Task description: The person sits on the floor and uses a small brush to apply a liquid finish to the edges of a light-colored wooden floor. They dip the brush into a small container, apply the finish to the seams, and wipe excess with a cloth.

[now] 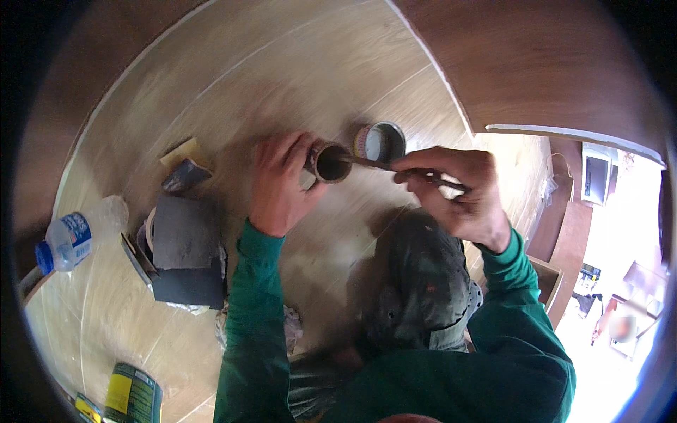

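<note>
My left hand (285, 183) is wrapped round a small can (333, 163), tilted so that its mouth and dark brown inside show. My right hand (455, 187) grips a slim, dark brown stick-like tool (377, 166) between thumb and fingers. The tool's far end reaches the can's mouth; its tip is hidden or blurred there, so I cannot tell its kind. Just beyond the can, an open, grey-lined tin (384, 142) stands on the wood-patterned floor (282, 63), apart from both hands.
Left of my left forearm lie dark sandpaper-like sheets (187, 233) and a folded tan-and-black piece (186, 166). A plastic bottle with a blue cap (44, 258) lies farther left. A dark can with a yellow label (132, 395) is at lower left. Brown panels (536, 63) border the floor.
</note>
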The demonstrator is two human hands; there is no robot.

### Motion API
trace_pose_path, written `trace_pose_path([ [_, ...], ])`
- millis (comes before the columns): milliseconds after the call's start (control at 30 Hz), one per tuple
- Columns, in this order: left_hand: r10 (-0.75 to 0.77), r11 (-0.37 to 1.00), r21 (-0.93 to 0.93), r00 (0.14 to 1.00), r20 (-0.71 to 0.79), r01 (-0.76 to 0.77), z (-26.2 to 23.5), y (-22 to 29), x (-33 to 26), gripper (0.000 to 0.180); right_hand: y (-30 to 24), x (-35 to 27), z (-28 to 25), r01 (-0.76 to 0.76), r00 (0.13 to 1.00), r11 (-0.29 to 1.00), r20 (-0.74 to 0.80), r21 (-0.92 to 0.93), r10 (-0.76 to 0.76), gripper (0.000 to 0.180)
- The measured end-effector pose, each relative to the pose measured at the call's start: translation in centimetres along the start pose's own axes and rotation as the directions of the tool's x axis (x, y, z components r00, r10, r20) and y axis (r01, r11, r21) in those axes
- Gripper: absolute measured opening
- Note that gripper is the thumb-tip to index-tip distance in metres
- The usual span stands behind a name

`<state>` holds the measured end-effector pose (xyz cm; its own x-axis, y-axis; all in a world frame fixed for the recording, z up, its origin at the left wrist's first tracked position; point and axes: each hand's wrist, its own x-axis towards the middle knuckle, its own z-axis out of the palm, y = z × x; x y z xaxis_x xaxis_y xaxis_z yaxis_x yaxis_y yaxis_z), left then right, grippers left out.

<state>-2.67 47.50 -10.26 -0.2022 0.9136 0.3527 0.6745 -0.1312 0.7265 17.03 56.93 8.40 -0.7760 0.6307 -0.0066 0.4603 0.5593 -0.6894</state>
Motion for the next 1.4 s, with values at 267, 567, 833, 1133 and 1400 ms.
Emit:
trace_pose_path([
  [267,0.041,0.999,0.024,0.996,-0.079,-0.039,0.1,-0.1,0.5,0.057,0.6,2.0,1.7,0.137,0.989,0.982,0.078,-0.127,-0.128,0.021],
  [567,-0.126,0.991,0.041,0.991,-0.048,0.128,-0.9,-0.2,0.2,0.059,-0.4,-0.6,1.6,-0.038,0.998,0.996,-0.050,0.080,0.042,0.018],
  [833,-0.184,0.982,-0.053,0.978,-0.102,0.179,-1.0,-0.5,0.3,0.054,-0.2,-4.3,2.1,-0.165,0.967,0.937,-0.136,0.308,0.215,0.018],
  [1133,-0.193,0.981,-0.036,0.972,-0.131,0.190,-0.8,-0.7,0.4,0.056,-1.1,-5.5,1.1,-0.105,0.978,0.953,-0.143,0.286,0.151,0.022],
  [1400,-0.195,0.981,-0.012,0.970,-0.147,0.196,-1.2,-0.5,0.4,0.057,-0.6,-5.1,2.6,-0.136,0.971,0.914,-0.132,0.383,0.200,0.023],
])
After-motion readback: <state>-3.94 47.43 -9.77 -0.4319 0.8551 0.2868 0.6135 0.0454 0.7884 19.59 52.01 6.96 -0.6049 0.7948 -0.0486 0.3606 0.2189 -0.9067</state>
